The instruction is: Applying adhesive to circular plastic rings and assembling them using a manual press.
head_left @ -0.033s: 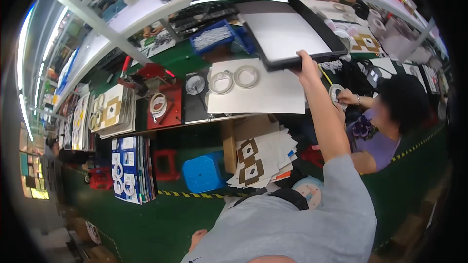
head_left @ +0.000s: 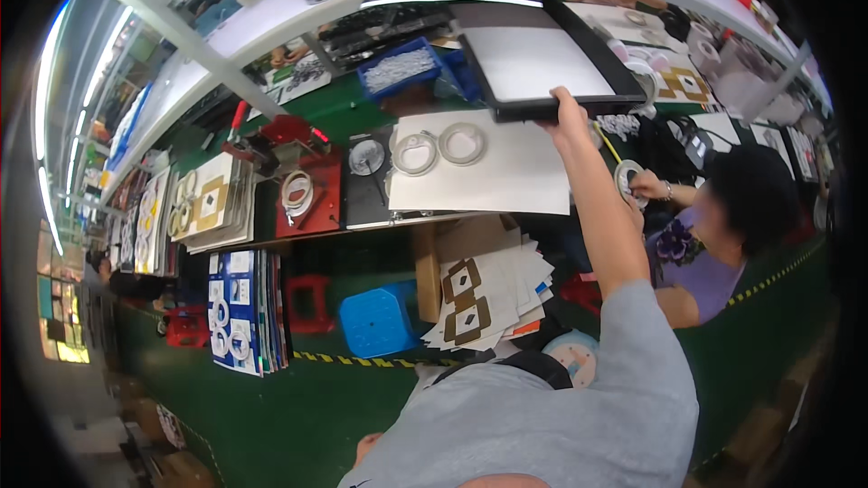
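Observation:
My right arm reaches out over the workbench, and my right hand (head_left: 568, 117) grips the near edge of a shallow black tray (head_left: 526, 110). A white surface fills the tray's inside. Below the tray lies a large white board (head_left: 515, 172) with two ring-shaped, off-white coils (head_left: 415, 154) side by side on its left half. Low at my left side, only a sliver of my left hand (head_left: 366, 445) shows beside my grey shirt; its fingers are hidden.
Left of the board stand a red hand press (head_left: 307, 185) and stacked printed boards (head_left: 212, 203). Behind is a blue bin (head_left: 398, 70) of small white pieces. A blue stool (head_left: 378, 321) and loose sheets (head_left: 488, 294) sit below the bench. A co-worker (head_left: 701, 248) sits at right.
The view has shifted very slightly. My right hand keeps its hold on the tray, and less of my left hand shows.

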Action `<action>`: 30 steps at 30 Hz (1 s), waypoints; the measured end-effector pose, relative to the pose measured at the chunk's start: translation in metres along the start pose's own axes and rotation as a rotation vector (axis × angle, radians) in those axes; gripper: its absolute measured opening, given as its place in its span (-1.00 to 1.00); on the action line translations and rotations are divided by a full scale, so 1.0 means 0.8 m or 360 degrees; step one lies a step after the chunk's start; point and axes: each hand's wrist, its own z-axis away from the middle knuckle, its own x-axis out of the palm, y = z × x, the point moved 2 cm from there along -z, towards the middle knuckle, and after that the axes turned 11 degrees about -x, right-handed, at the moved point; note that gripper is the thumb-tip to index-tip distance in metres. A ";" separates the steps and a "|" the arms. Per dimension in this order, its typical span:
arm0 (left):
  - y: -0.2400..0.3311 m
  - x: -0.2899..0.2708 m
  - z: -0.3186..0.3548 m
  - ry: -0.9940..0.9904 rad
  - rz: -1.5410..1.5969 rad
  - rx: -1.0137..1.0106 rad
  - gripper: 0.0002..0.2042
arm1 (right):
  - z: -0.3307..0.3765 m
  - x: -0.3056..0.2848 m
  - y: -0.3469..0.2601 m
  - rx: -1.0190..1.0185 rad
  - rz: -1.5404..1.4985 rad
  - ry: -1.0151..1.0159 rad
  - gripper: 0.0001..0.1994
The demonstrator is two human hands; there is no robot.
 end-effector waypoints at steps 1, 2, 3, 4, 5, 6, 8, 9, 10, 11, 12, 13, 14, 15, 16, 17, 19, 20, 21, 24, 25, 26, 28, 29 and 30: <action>-0.010 0.018 0.000 0.0060 0.0189 -0.0078 -0.69 | -0.020 0.015 0.007 -0.0008 -0.0033 0.0076 -0.48; -0.027 0.008 0.004 0.0081 0.0230 -0.0106 -0.69 | -0.030 0.040 0.014 0.0012 -0.0074 0.0074 -0.40; -0.042 0.019 0.009 0.0103 0.0234 -0.0108 -0.69 | -0.041 0.064 0.021 0.0031 -0.0113 0.0078 -0.33; -0.038 0.026 0.004 0.0105 0.0235 -0.0089 -0.69 | -0.067 0.078 0.032 0.0047 -0.0070 0.0134 -0.20; -0.037 0.028 0.003 0.0119 0.0226 -0.0078 -0.69 | -0.073 0.094 0.035 0.0051 -0.0055 0.0188 -0.17; -0.036 0.030 0.002 0.0132 0.0214 -0.0068 -0.69 | -0.079 0.106 0.036 0.0053 -0.0039 0.0245 -0.13; -0.023 0.034 -0.007 0.0149 0.0181 -0.0032 -0.69 | -0.099 0.120 0.038 0.0059 -0.0073 0.0320 -0.13; -0.016 0.034 -0.012 0.0156 0.0160 -0.0013 -0.69 | -0.108 0.120 0.038 0.0068 -0.0114 0.0324 -0.14; -0.007 0.035 -0.015 0.0166 0.0145 0.0001 -0.69 | -0.110 0.121 0.040 0.0062 -0.0074 0.0360 -0.15; 0.002 0.035 -0.018 0.0175 0.0127 0.0015 -0.69 | -0.114 0.124 0.040 0.0056 -0.0069 0.0382 -0.15; 0.011 0.034 -0.020 0.0183 0.0105 0.0029 -0.69 | -0.118 0.125 0.040 0.0050 -0.0064 0.0408 -0.14; 0.023 0.034 -0.014 0.0188 0.0086 0.0035 -0.69 | -0.116 0.129 0.040 0.0035 -0.0008 0.0387 -0.17; 0.026 0.031 -0.007 0.0189 0.0056 0.0035 -0.69 | -0.120 0.127 0.039 0.0033 0.0008 0.0381 -0.17; 0.028 0.029 -0.001 0.0189 0.0023 0.0034 -0.69 | -0.125 0.125 0.038 0.0033 0.0026 0.0378 -0.18; 0.033 0.027 0.003 0.0190 -0.0005 0.0035 -0.69 | -0.126 0.127 0.036 0.0036 -0.0008 0.0386 -0.17; 0.037 0.025 0.007 0.0189 -0.0035 0.0033 -0.69 | -0.126 0.127 0.038 0.0038 -0.0006 0.0399 -0.17; 0.050 0.026 0.018 0.0185 -0.0082 0.0023 -0.69 | -0.126 0.130 0.047 0.0036 -0.0036 0.0368 -0.19; 0.051 0.028 0.024 0.0184 -0.0102 0.0011 -0.69 | -0.133 0.127 0.050 -0.0009 -0.0037 0.0270 -0.22; 0.049 0.031 0.032 0.0184 -0.0119 -0.0007 -0.69 | -0.140 0.123 0.054 -0.0048 -0.0037 0.0168 -0.24; 0.006 0.058 0.111 0.0216 -0.0108 -0.0185 -0.69 | -0.118 0.140 0.051 -0.0041 0.0150 0.0327 -0.29; -0.001 0.069 0.132 0.0226 -0.0100 -0.0231 -0.69 | -0.132 0.135 0.053 -0.0059 0.0122 0.0187 -0.29; -0.002 0.075 0.141 0.0215 -0.0110 -0.0250 -0.69 | -0.187 0.111 0.048 -0.0069 0.0078 0.0123 -0.28; -0.007 0.093 0.159 0.0205 -0.0098 -0.0300 -0.69 | -0.266 0.081 0.020 -0.0123 0.0024 -0.0227 -0.31; -0.004 0.100 0.145 0.0166 -0.0097 -0.0276 -0.68 | -0.319 0.065 -0.013 -0.0143 -0.0048 -0.0456 -0.33; -0.022 0.113 0.181 0.0219 -0.0067 -0.0387 -0.68 | -0.288 0.089 0.012 0.0097 0.0094 -0.0401 -0.30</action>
